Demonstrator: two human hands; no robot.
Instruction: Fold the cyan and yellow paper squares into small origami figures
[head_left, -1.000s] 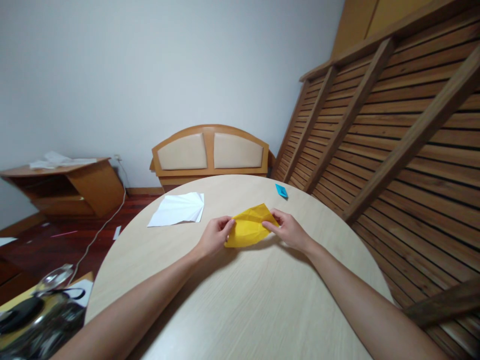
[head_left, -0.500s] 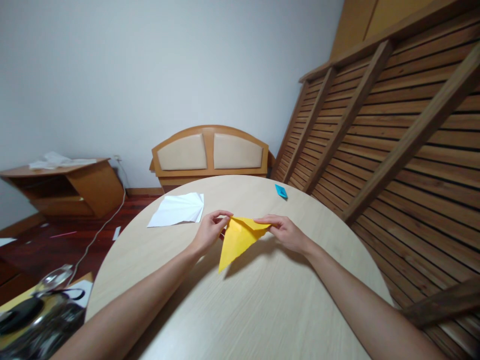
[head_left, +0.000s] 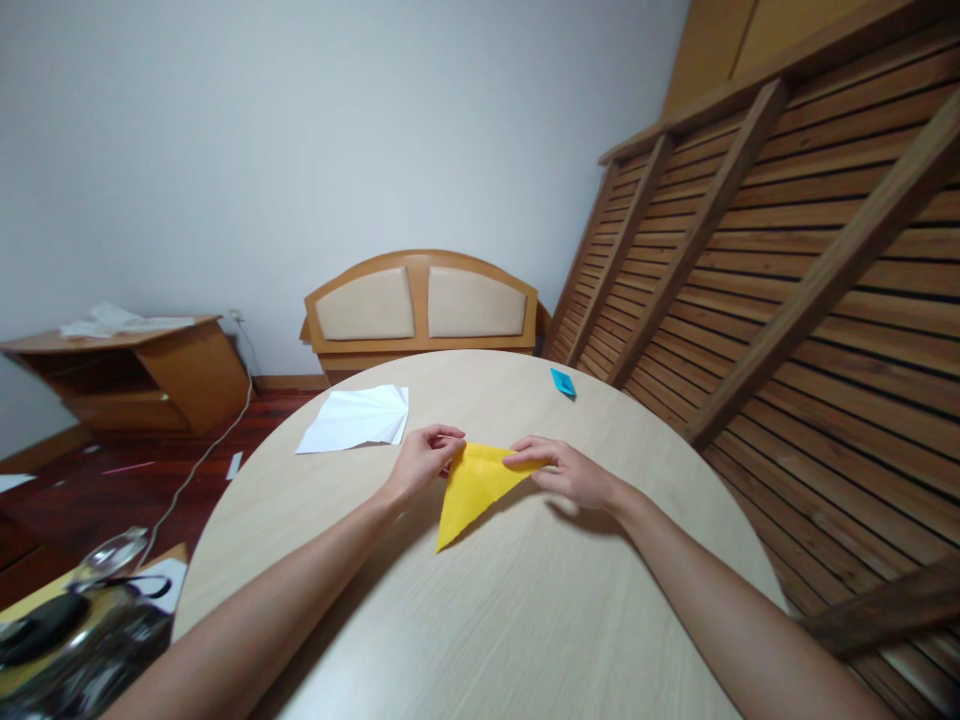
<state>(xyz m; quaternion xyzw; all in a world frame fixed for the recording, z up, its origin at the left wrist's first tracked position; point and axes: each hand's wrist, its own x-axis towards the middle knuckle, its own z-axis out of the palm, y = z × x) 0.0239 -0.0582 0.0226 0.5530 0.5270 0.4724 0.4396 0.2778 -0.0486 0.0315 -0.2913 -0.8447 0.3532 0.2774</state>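
Observation:
A yellow sheet of paper, folded into a triangle, is held between my two hands over the round table. One long point of it hangs toward me, at or close to the tabletop. My left hand pinches its upper left corner between thumb and fingers. At the right corner, my right hand grips the paper, fingers lying over the top and thumb beneath. Part of the left fingers is hidden behind the paper's edge.
White creased paper lies at the table's far left, and a small folded blue paper at the far right. A glass kettle stands low at the left. A slatted wooden frame leans along the right side.
The yellow paper has come down slightly and its upper flap now lies flatter. My right fingers have curled further over its right corner; my left hand has dropped a little.

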